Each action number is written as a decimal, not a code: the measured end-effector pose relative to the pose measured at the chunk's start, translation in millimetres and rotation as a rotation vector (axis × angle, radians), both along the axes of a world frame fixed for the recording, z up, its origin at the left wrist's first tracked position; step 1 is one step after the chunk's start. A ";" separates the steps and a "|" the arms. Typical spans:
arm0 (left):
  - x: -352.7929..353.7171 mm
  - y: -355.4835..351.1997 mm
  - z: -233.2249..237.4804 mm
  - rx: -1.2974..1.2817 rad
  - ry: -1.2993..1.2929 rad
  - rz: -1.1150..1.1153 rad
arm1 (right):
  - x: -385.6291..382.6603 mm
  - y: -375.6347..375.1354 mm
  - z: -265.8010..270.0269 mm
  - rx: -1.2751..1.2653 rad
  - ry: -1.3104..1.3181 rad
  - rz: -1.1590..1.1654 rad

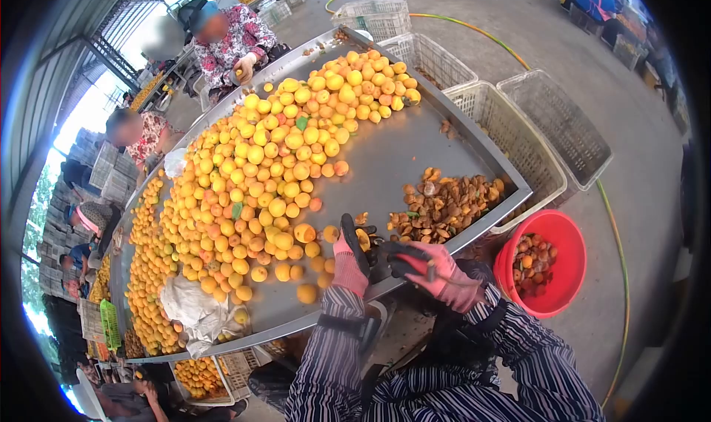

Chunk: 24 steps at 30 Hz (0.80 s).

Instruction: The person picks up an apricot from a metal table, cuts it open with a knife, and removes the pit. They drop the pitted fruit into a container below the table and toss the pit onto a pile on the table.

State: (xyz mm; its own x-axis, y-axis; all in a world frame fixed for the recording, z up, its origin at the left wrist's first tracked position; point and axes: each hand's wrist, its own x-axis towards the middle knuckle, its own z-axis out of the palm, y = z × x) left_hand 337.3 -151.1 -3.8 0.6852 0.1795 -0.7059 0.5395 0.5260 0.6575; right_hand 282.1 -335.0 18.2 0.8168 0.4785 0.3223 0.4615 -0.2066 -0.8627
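My left hand, in a pink glove with dark palm and fingers, is closed around an apricot that looks cut open. It hovers over the near edge of the metal table. Close beside it on the right, my right hand wears a matching glove, its fingers curled shut. A slim, dark, stick-like piece shows at that fist; its kind cannot be made out. Whole apricots are heaped to the left of my hands. Just beyond my right hand lies a brown pile of apricot pits.
A red bucket with pits and fruit scraps stands on the floor at my right. Plastic crates line the table's right side. White sacking lies among the apricots. Several people sit along the far side. A hose crosses the floor.
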 end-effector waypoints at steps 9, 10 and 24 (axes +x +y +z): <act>-14.6 11.8 10.2 0.116 0.016 -0.169 | 25.2 14.9 -16.1 0.022 0.155 -0.393; -16.5 19.4 12.1 0.168 0.036 -0.235 | 28.9 12.8 -15.9 0.017 0.073 -0.402; -179.8 96.8 20.0 0.108 -0.273 -0.194 | 12.1 96.2 20.5 -0.326 0.042 -0.001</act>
